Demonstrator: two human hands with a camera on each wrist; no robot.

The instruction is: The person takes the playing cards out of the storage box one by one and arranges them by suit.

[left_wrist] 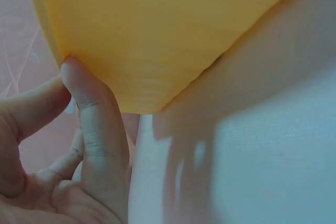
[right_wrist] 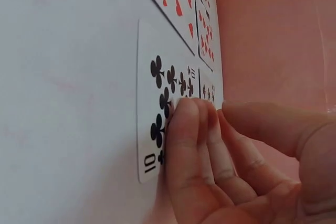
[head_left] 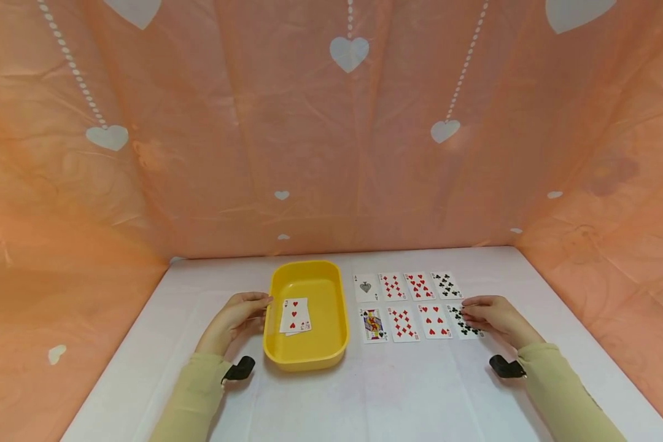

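Observation:
My left hand [head_left: 237, 316] is at the left side of a yellow tray [head_left: 338, 319], its thumb and a finger [left_wrist: 97, 124] pinching the rim. Inside the tray lies a three of hearts [head_left: 294, 315], partly over another card. My right hand [head_left: 494, 316] is over the ten of clubs [right_wrist: 152, 103], with fingertips touching its face and covering part of it. That card lies flat on the table. Beside it in the front row are a six of hearts [head_left: 434, 321], a diamonds card [head_left: 403, 324] and a jack of spades [head_left: 374, 324].
Behind the front row lie an ace of spades [head_left: 366, 288], a diamonds card [head_left: 392, 286], a hearts card [head_left: 419, 286] and a clubs card [head_left: 446, 285]. The white tabletop [head_left: 398, 399] meets a peach curtain [head_left: 309, 172] with white hearts at the back and sides.

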